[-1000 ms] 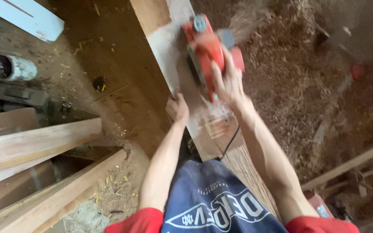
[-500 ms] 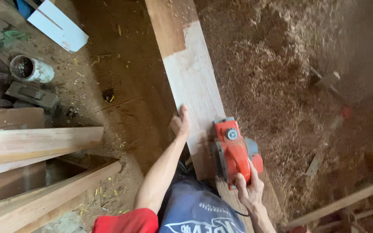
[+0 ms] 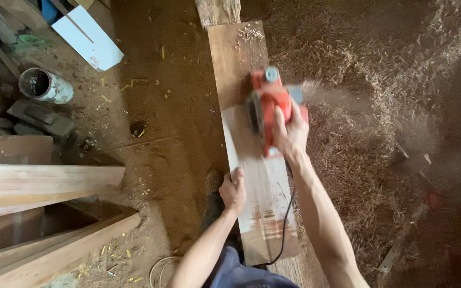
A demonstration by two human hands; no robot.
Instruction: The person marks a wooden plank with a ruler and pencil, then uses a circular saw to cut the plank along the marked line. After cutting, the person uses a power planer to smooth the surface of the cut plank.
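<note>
The planer [image 3: 269, 109] is gripped in the closed right hand [image 3: 290, 133], mid-plank [image 3: 252, 176]; the plank's long axis runs away from the body. Its near left edge is clasped by the left hand [image 3: 232, 191].

A red electric hand planer [image 3: 267, 109] with a black cord sits flat on a long pale wooden plank [image 3: 252, 176], about midway along it. The plank runs lengthwise away from the person, its near part paler and freshly shaved, with wood chips spraying off to the planer's right.

Planer [image 3: 269, 106] on plank [image 3: 241, 69]; can [image 3: 44, 85] left
</note>
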